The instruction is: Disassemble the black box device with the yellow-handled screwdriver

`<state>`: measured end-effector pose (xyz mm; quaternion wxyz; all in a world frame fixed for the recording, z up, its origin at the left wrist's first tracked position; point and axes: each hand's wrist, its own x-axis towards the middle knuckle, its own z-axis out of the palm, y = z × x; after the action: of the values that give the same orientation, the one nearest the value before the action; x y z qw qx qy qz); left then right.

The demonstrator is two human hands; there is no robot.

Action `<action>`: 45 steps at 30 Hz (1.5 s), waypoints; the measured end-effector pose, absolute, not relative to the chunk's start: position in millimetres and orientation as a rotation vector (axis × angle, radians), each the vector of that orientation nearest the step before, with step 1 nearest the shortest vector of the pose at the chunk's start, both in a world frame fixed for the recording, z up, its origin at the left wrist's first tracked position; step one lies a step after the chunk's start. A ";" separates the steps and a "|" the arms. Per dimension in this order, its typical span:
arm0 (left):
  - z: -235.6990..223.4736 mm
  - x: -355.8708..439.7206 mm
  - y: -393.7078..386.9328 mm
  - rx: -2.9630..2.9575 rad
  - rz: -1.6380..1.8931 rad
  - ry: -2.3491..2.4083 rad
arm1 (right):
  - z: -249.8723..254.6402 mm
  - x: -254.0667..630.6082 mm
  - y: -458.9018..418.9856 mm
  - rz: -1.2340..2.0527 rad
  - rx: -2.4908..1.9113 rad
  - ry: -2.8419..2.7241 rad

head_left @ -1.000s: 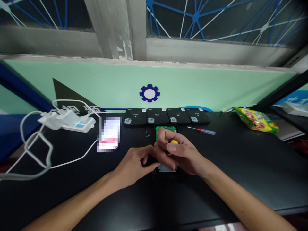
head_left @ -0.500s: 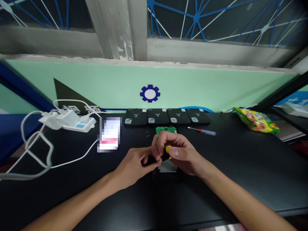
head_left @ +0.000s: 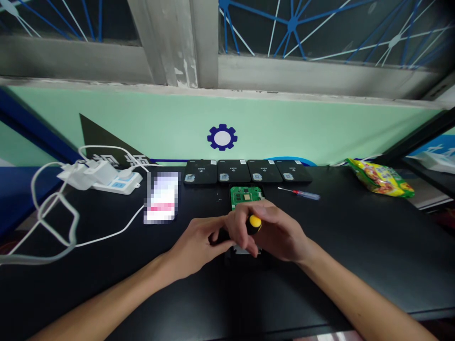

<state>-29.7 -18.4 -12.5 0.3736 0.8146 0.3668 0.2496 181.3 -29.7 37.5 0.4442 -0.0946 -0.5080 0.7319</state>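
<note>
An opened black device [head_left: 229, 259] lies on the table in front of me, with a green circuit board [head_left: 245, 193] at its far end and a pale panel nearer to me. Above it, my right hand [head_left: 272, 229] curls its fingers round a screwdriver [head_left: 255, 223] with a black and yellow handle; the tip is hidden. My left hand [head_left: 199, 246] is at the device's left side, thumb and fingers closed near the right fingertips. Something dark shows between them, but I cannot make out what it is.
Several black boxes [head_left: 232, 171] stand in a row at the back. A second screwdriver [head_left: 304, 194] lies to the right, short of a yellow-green snack bag [head_left: 382, 180]. On the left are a blurred-out phone [head_left: 162, 198], a white power strip [head_left: 119, 182] and looped white cables [head_left: 73, 227].
My right fingers have shifted on the screwdriver handle, and its yellow end now shows more. More of the green board is uncovered. My left hand has stayed in place.
</note>
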 end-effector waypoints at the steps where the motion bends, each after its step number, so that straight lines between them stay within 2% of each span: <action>1: -13.1 -29.6 -18.3 2.087 0.641 0.939 | 36.6 181.4 -28.9 1.823 -0.239 -1.252; 33: -14.3 -29.0 -17.0 2.057 0.693 0.859 | 33.9 184.7 -30.8 1.890 -0.214 -1.161; 45: -16.2 -29.8 -16.7 2.129 0.663 0.891 | 36.3 181.7 -28.7 1.818 -0.236 -1.216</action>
<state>-29.8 -16.7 -16.2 0.3616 0.8267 0.3460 0.2572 181.7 -28.7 36.3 0.4537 -0.0956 -0.4928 0.7363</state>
